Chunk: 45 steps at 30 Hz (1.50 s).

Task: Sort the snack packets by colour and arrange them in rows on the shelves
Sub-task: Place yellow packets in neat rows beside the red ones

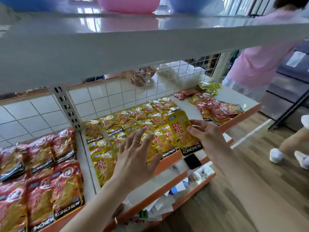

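Yellow snack packets (pixel 117 128) lie in rows on the middle of the white shelf (pixel 192 113). Red packets (pixel 41 173) fill the shelf's left part in rows. My left hand (pixel 135 158) lies flat with spread fingers on the front yellow packets. My right hand (pixel 205 133) pinches one yellow packet (pixel 182 129) by its right edge and holds it over the right end of the yellow rows. A loose heap of red packets (pixel 219 109) with a few yellow-green ones (pixel 209 87) lies at the shelf's far right.
An upper white shelf (pixel 133 41) hangs close overhead, carrying pink and blue bowls. A wire grid (pixel 150 87) backs the shelf. Lower shelves (pixel 167 195) hold mixed small items. A person in pink (pixel 260 64) stands at the right; another person's hands show behind the grid.
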### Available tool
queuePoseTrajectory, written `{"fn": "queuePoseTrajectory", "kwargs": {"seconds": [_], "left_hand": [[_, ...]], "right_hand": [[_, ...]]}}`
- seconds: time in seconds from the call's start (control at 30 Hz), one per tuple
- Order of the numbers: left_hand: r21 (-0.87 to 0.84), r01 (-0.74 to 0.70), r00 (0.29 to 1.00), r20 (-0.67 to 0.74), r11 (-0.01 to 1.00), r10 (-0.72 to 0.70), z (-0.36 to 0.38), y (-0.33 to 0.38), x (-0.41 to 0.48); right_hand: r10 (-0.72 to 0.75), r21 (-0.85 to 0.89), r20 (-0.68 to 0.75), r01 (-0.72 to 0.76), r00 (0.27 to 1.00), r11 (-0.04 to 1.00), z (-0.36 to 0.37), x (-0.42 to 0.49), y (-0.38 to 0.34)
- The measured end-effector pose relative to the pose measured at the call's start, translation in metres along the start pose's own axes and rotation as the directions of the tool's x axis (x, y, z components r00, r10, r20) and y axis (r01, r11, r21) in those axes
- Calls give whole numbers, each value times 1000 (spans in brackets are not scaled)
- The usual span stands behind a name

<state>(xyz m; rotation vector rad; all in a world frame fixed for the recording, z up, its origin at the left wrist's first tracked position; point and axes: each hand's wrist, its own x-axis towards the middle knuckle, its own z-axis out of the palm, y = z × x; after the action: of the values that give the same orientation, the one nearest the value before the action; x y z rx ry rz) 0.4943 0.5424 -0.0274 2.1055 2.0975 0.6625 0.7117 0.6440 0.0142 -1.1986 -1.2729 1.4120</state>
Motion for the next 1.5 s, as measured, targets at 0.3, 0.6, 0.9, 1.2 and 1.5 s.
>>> {"fn": "queuePoseTrajectory", "kwargs": {"seconds": [0.3, 0.6, 0.9, 1.2, 1.5], "left_hand": [[37, 151, 988, -37, 988, -149, 40, 22, 37], [136, 291, 957, -62, 947, -284, 104, 76, 77], [222, 405, 914, -117, 887, -389, 137, 111, 120], [265, 391, 920, -118, 881, -373, 152, 116, 149], [257, 399, 916, -162, 880, -368, 155, 117, 148]], "right_hand": [[41, -86, 177, -26, 983, 996, -26, 66, 16], [66, -155, 294, -21, 954, 988, -86, 151, 27], [115, -215, 326, -45, 938, 976, -103, 210, 43], [134, -299, 282, -46, 950, 953, -95, 241, 53], [-9, -518, 259, 147, 966, 842, -80, 251, 59]]}}
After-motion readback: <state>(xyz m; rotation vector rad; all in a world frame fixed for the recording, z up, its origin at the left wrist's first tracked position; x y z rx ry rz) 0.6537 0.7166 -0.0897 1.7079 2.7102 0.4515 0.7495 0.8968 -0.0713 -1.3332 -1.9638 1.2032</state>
